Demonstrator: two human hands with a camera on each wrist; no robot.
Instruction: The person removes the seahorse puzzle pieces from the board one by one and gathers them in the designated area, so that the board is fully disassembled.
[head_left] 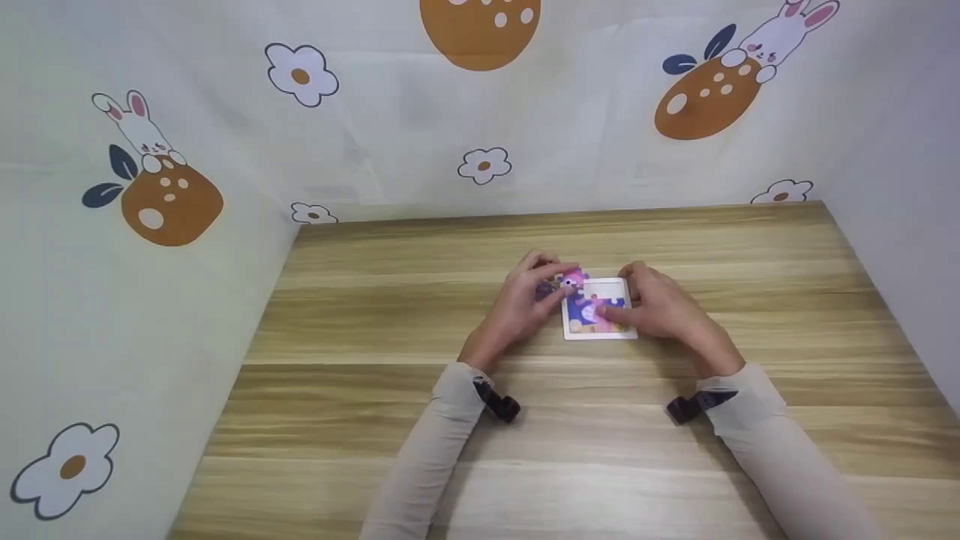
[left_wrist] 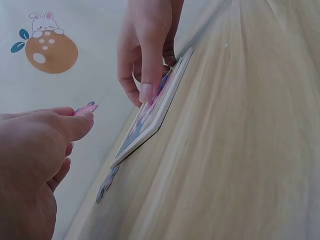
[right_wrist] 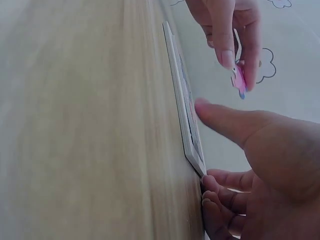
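Observation:
My left hand pinches a pink jigsaw piece between thumb and index finger. The piece is over the upper left corner of a small white-framed puzzle tray; in the right wrist view, this pink piece hangs above the tray's level. Blue, pink and yellow pieces fill the tray's lower part, while bare white base shows at its upper right. My right hand holds the tray at its right edge, thumb over the assembled pieces and the other fingers curled at the rim.
Loose dark pieces lie on the wooden table just left of the tray, partly behind the left hand. A patterned cloth wall rises along the table's back and left edges. Each sleeve carries a black wrist camera.

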